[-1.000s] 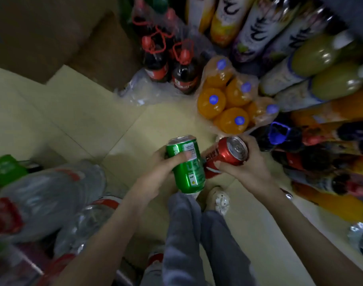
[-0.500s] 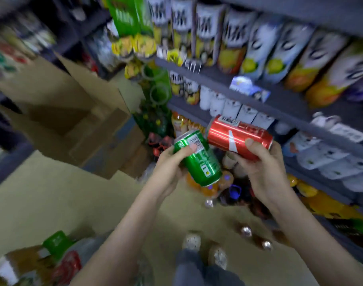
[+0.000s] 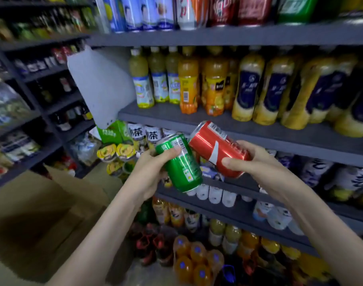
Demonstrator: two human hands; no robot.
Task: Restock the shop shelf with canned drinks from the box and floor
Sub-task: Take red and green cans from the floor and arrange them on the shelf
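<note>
The left hand (image 3: 149, 174) gripped the green can (image 3: 179, 163), tilted with its top up-left, while the right hand (image 3: 259, 165) gripped the red can (image 3: 216, 148), lying nearly crosswise and closer to the grey shelf's front edge (image 3: 269, 139) above, though any free slot there stayed hidden behind bottles.

Green can (image 3: 181, 164), red can (image 3: 217, 148) with white swoosh, grey shelf (image 3: 259, 133), orange-yellow bottles (image 3: 213, 85)

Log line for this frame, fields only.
left hand: holds green can | right hand: holds red can | cans: tilted, in front of shelf, not yet placed | box: lower left
</note>
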